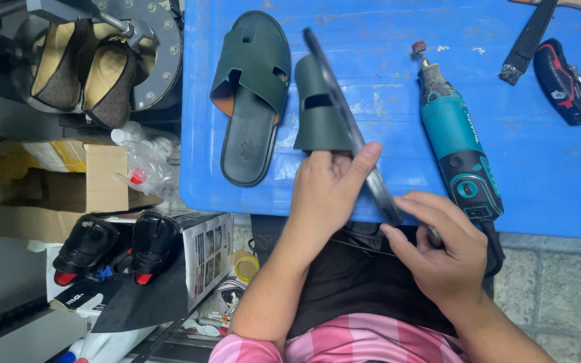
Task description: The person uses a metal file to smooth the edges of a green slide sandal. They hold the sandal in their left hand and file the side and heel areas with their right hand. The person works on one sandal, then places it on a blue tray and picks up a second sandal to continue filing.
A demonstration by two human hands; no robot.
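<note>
Both hands pinch one green sandal (324,111) on edge: left hand (327,191) at its strap, right hand (441,249) at its heel; its pair (250,101) lies beyond the left hand.

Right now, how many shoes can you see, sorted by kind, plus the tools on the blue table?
Green sandals: 2, one lying flat, one held on edge by the left hand and right hand
Brown flats: 2
Black shoes: 2
Rotary tool: 1
Brush: 1
Utility knife: 1
Total: 9

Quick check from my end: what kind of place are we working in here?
Most likely a shoe repair workshop: both hands hold a green slide sandal on edge over a blue worktable, with a teal rotary tool beside it and more shoes waiting to the left.
</note>
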